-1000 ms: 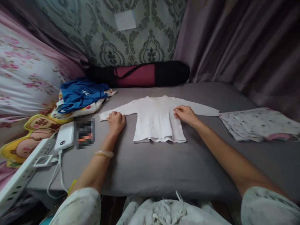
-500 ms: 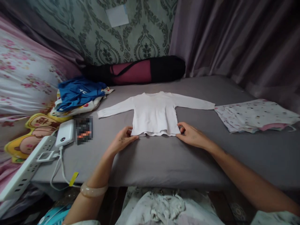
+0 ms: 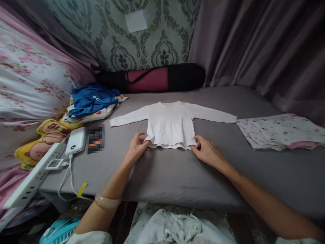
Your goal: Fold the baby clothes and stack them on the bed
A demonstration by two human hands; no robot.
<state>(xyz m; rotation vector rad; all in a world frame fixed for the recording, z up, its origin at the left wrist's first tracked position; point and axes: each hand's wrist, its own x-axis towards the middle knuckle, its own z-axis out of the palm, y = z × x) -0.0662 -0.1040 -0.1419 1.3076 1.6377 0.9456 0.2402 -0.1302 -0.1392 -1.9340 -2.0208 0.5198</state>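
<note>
1. We see the white shirt [image 3: 170, 123] lying spread on the grey-covered surface [image 3: 167, 179], roughly in the middle, with its collar pointing away from the person and both sleeves stretched out sideways.
2. The left hand [image 3: 137, 148] is at the lower left corner of the shirt; we read its thumb and fingers as pinching the hem there.
3. The right hand [image 3: 207, 151] is at the opposite lower corner, its thumb and forefinger apparently closed on the cloth in the same way.
4. We judge the step in hand to be taking hold of the hem at both corners. The next move, as we see it, calls for an even pinch on each side and matched tension, since the hem is wavy between the hands.
5. We cannot tell how many layers each hand grips, because the thumbs and knuckles cover the corners.
6. The right cuff meets the edge of the spotted garments [image 3: 281, 130]; we cannot make out whether it overlaps them.
7. A small item [image 3: 95, 139] at left is pixelated beyond recognition, and the turquoise object [image 3: 59, 231] below is cut off by the frame.
</note>
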